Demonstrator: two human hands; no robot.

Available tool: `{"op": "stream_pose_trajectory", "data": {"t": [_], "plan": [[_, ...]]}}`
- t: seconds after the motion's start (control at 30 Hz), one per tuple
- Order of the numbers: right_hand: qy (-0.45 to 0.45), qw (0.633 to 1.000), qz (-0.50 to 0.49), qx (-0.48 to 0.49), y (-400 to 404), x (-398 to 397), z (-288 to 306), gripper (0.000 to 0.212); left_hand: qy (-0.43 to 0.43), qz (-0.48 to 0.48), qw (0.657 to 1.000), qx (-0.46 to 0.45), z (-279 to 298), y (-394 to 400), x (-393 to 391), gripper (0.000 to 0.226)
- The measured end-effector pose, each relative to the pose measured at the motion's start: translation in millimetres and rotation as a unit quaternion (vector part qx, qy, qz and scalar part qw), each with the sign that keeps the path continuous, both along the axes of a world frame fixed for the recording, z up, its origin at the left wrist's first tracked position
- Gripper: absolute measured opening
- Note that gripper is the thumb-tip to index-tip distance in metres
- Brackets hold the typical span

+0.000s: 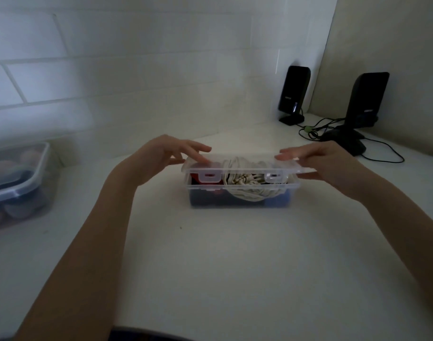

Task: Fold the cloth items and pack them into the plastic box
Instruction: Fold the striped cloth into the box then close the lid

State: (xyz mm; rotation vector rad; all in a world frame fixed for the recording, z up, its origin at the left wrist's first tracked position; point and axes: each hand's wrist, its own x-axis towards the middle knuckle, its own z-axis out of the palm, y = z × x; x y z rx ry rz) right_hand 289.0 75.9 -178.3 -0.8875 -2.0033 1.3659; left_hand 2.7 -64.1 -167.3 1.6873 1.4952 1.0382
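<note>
Head view: left hand (161, 156) rests loosely spread fingers on the left end of the clear lid (245, 166); right hand (326, 163) pinches its right end, fingers above, thumb beneath. Lid sits slightly raised over the plastic box (240, 203), whose long axis runs left to right between both hands, folded cloth items (250, 190) inside. Pressing down looks next. White table (223, 267); tub (21, 183) far left, speakers (294, 94) far right

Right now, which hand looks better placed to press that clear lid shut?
Probably the left hand: its fingers already rest on top of the lid, near one clasp. The right hand grips the lid's end, thumb underneath, so it would need to let go first.
</note>
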Motion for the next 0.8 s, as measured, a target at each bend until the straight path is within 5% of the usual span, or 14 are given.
{"op": "stream_pose_trajectory", "data": {"t": [0.1,0.3,0.63,0.8], "plan": [[-0.003,1.0,0.004,-0.02,-6,0,1,0.052,0.043,0.01,0.995,-0.085,0,5,12,0.018],[-0.108,0.989,0.074,0.062,-11,-5,-5,0.026,0.127,-0.045,0.981,-0.136,-1,5,22,0.056],[-0.045,0.994,0.092,0.037,-10,-15,-14,0.044,0.17,-0.016,0.978,-0.121,1,6,28,0.054],[-0.095,0.982,0.136,0.095,-9,-10,-26,0.079,0.189,-0.013,0.977,-0.092,0,6,29,0.062]]}}
